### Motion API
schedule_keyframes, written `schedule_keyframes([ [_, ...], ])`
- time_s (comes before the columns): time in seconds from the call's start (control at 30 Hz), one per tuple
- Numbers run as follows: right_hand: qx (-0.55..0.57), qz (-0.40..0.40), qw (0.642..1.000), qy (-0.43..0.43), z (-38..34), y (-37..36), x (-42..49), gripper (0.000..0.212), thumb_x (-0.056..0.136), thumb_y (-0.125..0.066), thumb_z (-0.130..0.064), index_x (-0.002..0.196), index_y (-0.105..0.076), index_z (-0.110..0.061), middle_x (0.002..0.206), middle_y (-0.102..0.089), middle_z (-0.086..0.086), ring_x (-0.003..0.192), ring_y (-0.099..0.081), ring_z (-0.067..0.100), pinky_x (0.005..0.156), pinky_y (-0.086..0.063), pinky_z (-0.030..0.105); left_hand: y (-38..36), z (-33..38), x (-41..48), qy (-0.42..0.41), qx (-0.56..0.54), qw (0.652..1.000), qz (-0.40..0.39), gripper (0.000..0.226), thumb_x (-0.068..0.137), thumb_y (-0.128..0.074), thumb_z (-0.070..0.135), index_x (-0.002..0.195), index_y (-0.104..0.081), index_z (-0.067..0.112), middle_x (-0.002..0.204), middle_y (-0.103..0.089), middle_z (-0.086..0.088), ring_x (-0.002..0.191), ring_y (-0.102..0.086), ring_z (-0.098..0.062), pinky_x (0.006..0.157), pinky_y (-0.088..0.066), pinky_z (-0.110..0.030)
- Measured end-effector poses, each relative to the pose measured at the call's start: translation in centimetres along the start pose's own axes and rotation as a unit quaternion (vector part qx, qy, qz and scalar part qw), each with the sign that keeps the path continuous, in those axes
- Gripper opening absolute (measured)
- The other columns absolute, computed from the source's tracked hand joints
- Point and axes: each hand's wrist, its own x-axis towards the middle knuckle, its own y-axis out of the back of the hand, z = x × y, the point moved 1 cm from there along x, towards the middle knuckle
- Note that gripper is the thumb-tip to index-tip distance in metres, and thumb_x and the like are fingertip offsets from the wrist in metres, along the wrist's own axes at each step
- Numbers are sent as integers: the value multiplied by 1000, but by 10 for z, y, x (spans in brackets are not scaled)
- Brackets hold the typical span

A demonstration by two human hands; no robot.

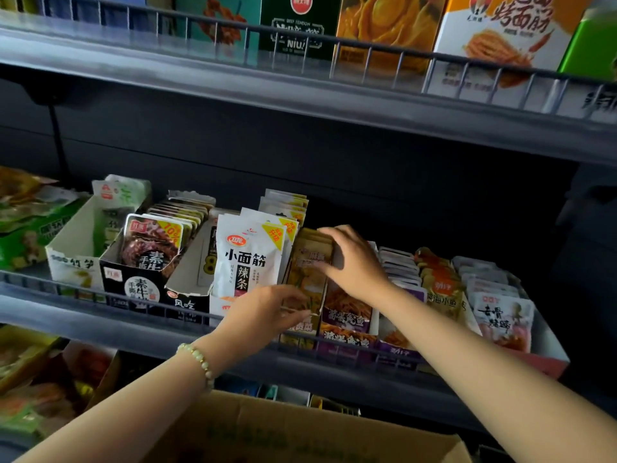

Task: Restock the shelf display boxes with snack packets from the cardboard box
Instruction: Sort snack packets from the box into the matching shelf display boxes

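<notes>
A row of display boxes stands on the middle shelf (100, 329). My right hand (354, 262) grips the top of a stack of yellow-brown snack packets (307, 272) standing in their yellow display box (300, 339). My left hand (267, 312) pinches the lower front of the same stack, at the box's front lip. To the left stand white packets (247, 259) with black lettering in their own box. The brown cardboard box (300, 432) sits below my arms at the bottom edge; what lies inside it is not visible.
Left of the white packets are a nearly empty black box (187, 295), a black box of dark packets (140, 282) and a white box (76, 248). Purple, orange and pink packet boxes (500, 312) fill the right. An upper wire-railed shelf (300, 45) holds tall cartons.
</notes>
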Motion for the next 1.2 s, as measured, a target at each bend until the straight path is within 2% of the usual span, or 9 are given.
schedule_keyframes([
  [0.1,76,-6,997,7,-9,23,-53,47,91,-60,-36,136,-46,-27,134,-42,-10,123,-39,4,101,-31,20,-7,21,-31,4,-41,999,32,31,88,-58,45,117,-59,32,92,-60,19,73,-61,2,64,-51,-12],
  [0.23,95,-72,993,-22,-4,33,-145,42,92,-53,-44,133,-46,-37,135,-35,-26,124,-31,-11,98,-22,5,-29,41,-85,12,-72,996,-45,39,83,-49,59,116,-57,39,96,-61,20,85,-61,6,75,-54,-17],
  [0.37,73,-152,981,-91,13,22,-224,37,92,-51,-48,129,-47,-44,137,-32,-29,129,-29,-6,107,-24,20,-77,51,-134,37,-47,981,-183,40,88,-51,60,120,-56,37,113,-60,23,101,-56,7,89,-48,-17],
  [0.47,6,-201,972,-123,24,11,-264,38,93,-48,-51,130,-48,-41,144,-32,-22,136,-25,4,114,-21,30,-124,49,-164,71,-47,956,-280,46,89,-50,61,126,-54,32,124,-59,15,109,-55,-3,90,-44,-19],
  [0.7,-96,-248,957,-114,25,-8,-300,39,94,-45,-55,125,-54,-35,133,-52,-15,125,-45,11,106,-31,32,-204,30,-224,164,-104,900,-390,44,93,-53,49,129,-51,23,122,-61,3,101,-59,-9,88,-47,-20],
  [0.87,-84,-226,961,-132,25,-9,-300,40,93,-48,-54,124,-56,-31,132,-57,-10,118,-54,12,97,-44,31,-214,25,-220,194,-51,914,-352,42,94,-55,41,130,-48,19,120,-60,-3,99,-59,-17,79,-46,-22],
  [1.0,-99,-222,960,-138,26,-12,-300,40,93,-49,-53,123,-57,-29,125,-61,-10,108,-59,10,86,-46,26,-236,30,-208,196,5,910,-365,39,88,-60,50,107,-48,18,98,-58,-1,94,-60,-21,70,-43,-26],
  [1.1,-88,-198,965,-148,29,-14,-300,36,92,-52,-52,119,-59,-29,115,-65,-11,100,-60,8,81,-48,25,-255,36,-211,220,-15,900,-376,59,83,-69,47,121,-41,12,116,-59,-7,105,-59,-23,76,-43,-26],
  [1.2,-84,-190,966,-152,32,-17,-299,33,92,-53,-50,117,-60,-28,106,-65,-13,92,-59,6,73,-44,21,-256,39,-213,209,-72,904,-366,57,83,-71,41,121,-42,9,117,-59,-6,105,-58,-21,79,-45,-25],
])
